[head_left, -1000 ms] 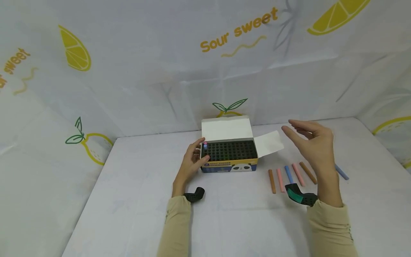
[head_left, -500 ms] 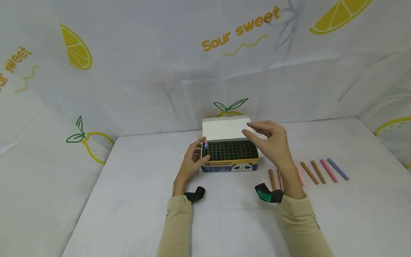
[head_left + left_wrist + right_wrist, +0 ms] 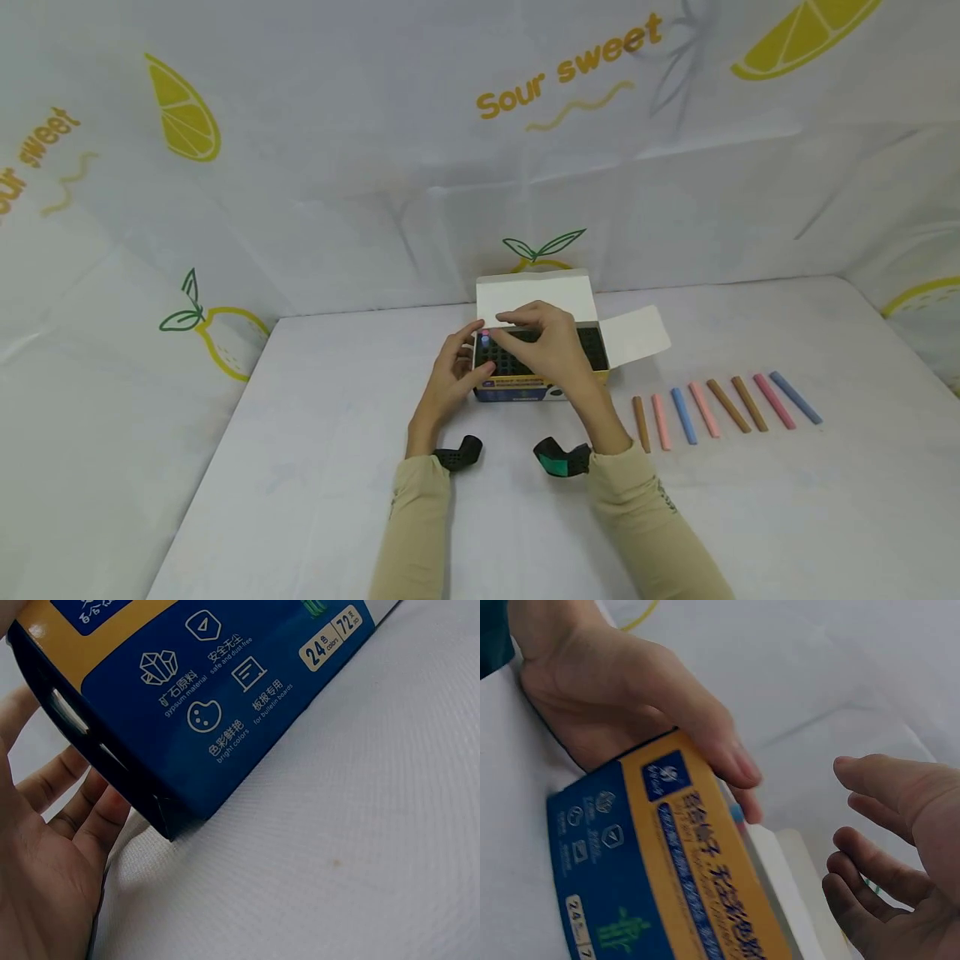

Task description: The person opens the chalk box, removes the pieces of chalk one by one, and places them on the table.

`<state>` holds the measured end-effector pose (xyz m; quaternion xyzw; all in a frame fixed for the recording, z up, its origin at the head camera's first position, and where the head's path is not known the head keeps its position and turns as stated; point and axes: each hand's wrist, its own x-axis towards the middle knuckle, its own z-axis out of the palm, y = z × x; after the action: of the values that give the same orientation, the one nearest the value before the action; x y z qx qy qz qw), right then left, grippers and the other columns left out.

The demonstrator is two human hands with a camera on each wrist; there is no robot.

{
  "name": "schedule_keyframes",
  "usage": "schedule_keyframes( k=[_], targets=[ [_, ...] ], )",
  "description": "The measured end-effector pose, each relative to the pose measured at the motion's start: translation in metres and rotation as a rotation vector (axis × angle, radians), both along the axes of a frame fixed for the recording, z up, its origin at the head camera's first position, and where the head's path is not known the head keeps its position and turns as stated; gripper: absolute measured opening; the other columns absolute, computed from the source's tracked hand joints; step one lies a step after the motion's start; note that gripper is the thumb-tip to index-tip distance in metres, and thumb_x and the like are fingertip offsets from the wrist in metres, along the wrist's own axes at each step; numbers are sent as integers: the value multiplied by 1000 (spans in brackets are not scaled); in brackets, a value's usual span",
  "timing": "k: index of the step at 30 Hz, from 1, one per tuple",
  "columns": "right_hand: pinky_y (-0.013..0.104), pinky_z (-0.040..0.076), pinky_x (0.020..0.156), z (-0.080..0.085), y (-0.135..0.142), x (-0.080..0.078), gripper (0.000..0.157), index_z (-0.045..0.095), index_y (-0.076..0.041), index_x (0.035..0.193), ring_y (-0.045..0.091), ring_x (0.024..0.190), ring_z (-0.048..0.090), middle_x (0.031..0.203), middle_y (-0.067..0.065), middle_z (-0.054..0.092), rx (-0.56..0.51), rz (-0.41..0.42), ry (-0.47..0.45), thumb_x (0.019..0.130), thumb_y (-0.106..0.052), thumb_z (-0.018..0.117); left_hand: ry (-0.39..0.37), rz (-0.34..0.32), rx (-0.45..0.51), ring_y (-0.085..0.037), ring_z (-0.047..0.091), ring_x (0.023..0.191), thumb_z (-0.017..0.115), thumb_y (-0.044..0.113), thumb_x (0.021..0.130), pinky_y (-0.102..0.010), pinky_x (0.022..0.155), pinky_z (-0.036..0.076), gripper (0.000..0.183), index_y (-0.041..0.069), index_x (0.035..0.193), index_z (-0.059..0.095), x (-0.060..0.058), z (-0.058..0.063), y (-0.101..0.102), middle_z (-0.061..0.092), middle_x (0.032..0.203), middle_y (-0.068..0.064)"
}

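Note:
A blue and yellow chalk box (image 3: 517, 392) stands with its lid raised, showing a black insert full of holes. My left hand (image 3: 447, 375) grips its left end, thumb over the front edge; the left wrist view shows fingers (image 3: 56, 787) against the end wall. In the insert's left corner, a pink chalk stick (image 3: 485, 332) and a blue chalk stick (image 3: 485, 342) stand in holes. My right hand (image 3: 551, 346) hovers over the box beside these two, thumb and fingers apart. The right wrist view shows nothing between them. This hand hides much of the insert.
Right of the box, several loose chalk sticks lie in a row, from a brown stick (image 3: 641, 423) to a blue stick (image 3: 796, 397). The box's white side flap (image 3: 637, 337) sticks out rightward. A lemon-print cloth (image 3: 360, 250) hangs behind the table.
My right hand has moved left from above the loose chalk sticks to over the box's left part, uncovering the whole row. The left hand keeps its hold on the box.

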<state>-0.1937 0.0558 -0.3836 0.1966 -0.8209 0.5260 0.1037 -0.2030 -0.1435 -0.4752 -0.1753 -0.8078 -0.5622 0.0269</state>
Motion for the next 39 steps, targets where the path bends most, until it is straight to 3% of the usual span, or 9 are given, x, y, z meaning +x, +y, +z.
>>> schedule_keyframes(
  k=[9, 16, 24, 35, 39],
  targets=[
    [52, 56, 93, -13, -19, -2, 27, 78, 3, 111, 38, 105, 67, 109, 20, 72, 52, -12, -17, 89, -13, 79, -9, 3, 8, -22, 51, 110, 68, 32, 92, -32, 93, 48, 68, 23, 155, 45, 1, 1, 0, 50, 135, -14],
    [49, 57, 87, -18, -27, -2, 24, 78, 4, 108, 37, 102, 67, 108, 21, 71, 77, -75, -49, 89, -12, 79, 18, -10, 3, -23, 52, 109, 69, 39, 92, -30, 91, 48, 71, 21, 156, 44, 0, 0, 0, 49, 141, -16],
    [48, 59, 81, -23, -34, -2, 22, 79, 4, 103, 37, 97, 68, 105, 22, 70, 132, -167, -52, 88, -11, 79, 38, -21, 13, -24, 52, 108, 68, 47, 93, -31, 90, 48, 74, 19, 156, 43, -1, -1, 0, 50, 134, -18],
    [49, 57, 84, -24, -39, -2, 23, 79, 5, 102, 36, 100, 67, 105, 21, 70, 189, -204, -65, 88, -13, 80, 31, -14, 14, -26, 53, 107, 68, 27, 91, -32, 91, 48, 69, 18, 156, 44, -1, -1, -1, 51, 133, -18],
    [49, 56, 84, -25, -40, -3, 22, 80, 4, 102, 37, 100, 66, 105, 22, 70, 183, -198, -43, 89, -13, 79, 23, -5, 6, -26, 53, 108, 68, 29, 91, -33, 92, 49, 69, 20, 155, 44, 0, 0, -1, 51, 133, -17]
  ],
)
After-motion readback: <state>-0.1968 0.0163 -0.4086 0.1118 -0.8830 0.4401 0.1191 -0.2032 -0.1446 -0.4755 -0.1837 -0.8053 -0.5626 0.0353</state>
